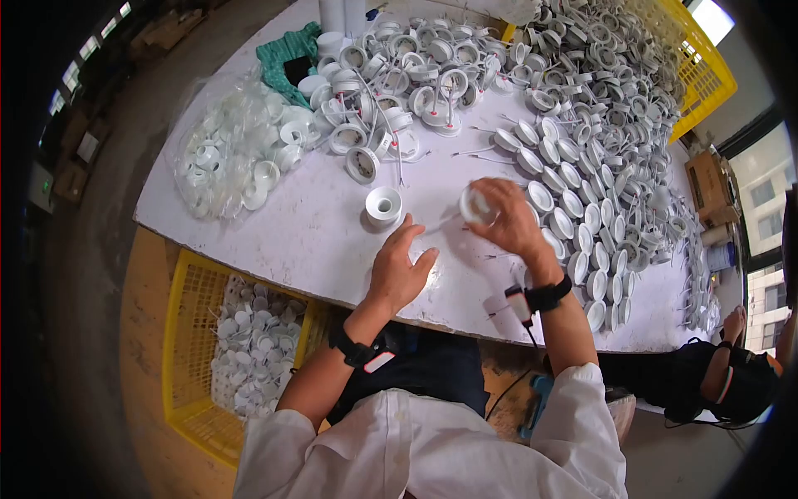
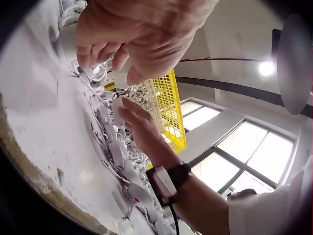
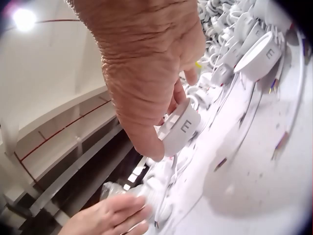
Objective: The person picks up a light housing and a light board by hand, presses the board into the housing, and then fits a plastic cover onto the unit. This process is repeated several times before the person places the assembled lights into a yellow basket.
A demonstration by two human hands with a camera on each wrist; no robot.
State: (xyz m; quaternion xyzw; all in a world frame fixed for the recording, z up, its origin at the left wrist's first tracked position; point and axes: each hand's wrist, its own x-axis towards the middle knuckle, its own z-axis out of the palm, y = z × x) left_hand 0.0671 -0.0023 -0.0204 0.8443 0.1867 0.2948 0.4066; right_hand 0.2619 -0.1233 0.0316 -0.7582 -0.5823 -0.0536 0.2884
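Note:
My right hand [image 1: 509, 218] grips a white round lamp housing [image 3: 182, 128] by its rim, above the table; a dark "E" mark shows on its side in the right wrist view. My left hand [image 1: 401, 273] holds nothing, its thumb apart from its loosely bent fingers. Just beyond its fingertips, a white cup-shaped part [image 1: 383, 202] with a round hole stands on the white table [image 1: 332, 249].
Many white lamp housings [image 1: 573, 175] with wires cover the right side, some in rows. A clear plastic bag [image 1: 237, 150] of white parts lies at left, beside a green bag [image 1: 287, 62]. A yellow crate [image 1: 187, 333] of white pieces stands below the left edge.

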